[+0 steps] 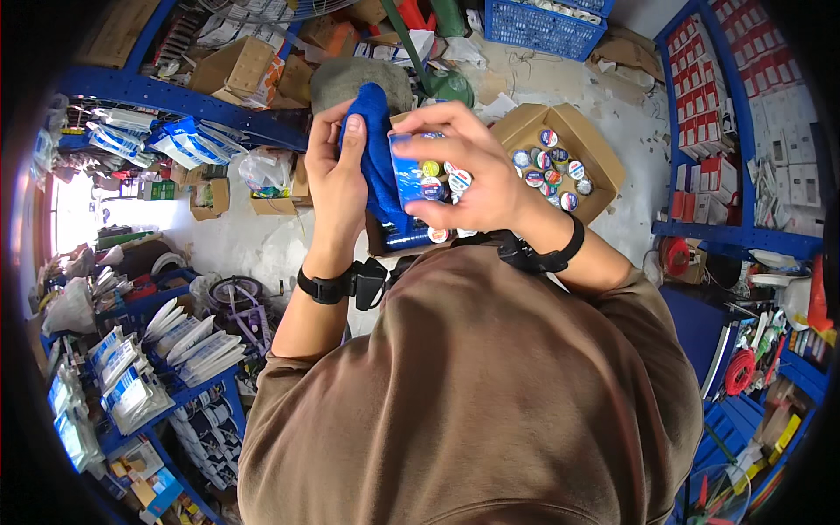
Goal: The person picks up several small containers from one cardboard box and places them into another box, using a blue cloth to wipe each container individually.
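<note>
My left hand (336,174) grips a blue cloth (373,147), with the thumb pressed on its upper part and the rest hanging down. My right hand (479,167) holds a shiny blue roll-shaped pack (407,172) between fingers and thumb, right beside the cloth. Below both hands is a cardboard box, mostly hidden by them. Inside it show round-labelled rolls, probably electrical tape (431,189), and a dark blue stack of rolls (401,239) lying on its side. To the right, a second open cardboard box (604,167) holds several similar rolls (559,155).
A grey stone-like block (328,82) sits beyond my hands, near a green pole (410,49). Blue shelving (177,88) with packaged goods runs along the left. More shelves with red-and-white boxes (699,98) stand at the right. A blue crate (545,29) is at the back.
</note>
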Demonstrator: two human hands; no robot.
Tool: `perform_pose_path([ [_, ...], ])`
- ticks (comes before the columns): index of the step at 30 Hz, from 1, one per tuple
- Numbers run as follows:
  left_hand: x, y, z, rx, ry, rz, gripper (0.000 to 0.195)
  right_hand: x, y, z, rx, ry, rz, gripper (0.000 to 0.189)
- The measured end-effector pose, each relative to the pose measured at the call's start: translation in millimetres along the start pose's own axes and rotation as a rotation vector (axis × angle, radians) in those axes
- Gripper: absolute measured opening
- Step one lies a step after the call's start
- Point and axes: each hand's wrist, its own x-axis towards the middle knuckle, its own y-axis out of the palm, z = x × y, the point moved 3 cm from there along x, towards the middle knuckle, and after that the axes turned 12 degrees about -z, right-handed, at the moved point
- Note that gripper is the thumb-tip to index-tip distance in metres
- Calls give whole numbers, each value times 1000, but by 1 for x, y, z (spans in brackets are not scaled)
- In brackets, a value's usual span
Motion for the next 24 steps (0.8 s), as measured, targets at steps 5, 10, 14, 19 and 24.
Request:
perform_pose_path([
  [5, 1, -25, 11, -120, -132, 237, 22, 9, 29, -5, 23, -130, -74, 59],
  [10, 16, -62, 16, -293, -280, 203, 25, 5, 56, -25, -118, 24, -42, 73],
  [14, 27, -110, 25, -212, -349, 248, 26, -3, 78, -50, -279, 277, -54, 77],
  [19, 40, -172, 34, -47, -326, 216, 24, -60, 84, -143, -611, 631, 291, 68],
  [24, 57, -230, 41, -12, -370, 53, 24, -152, 92, -223, -805, 941, 551, 72],
])
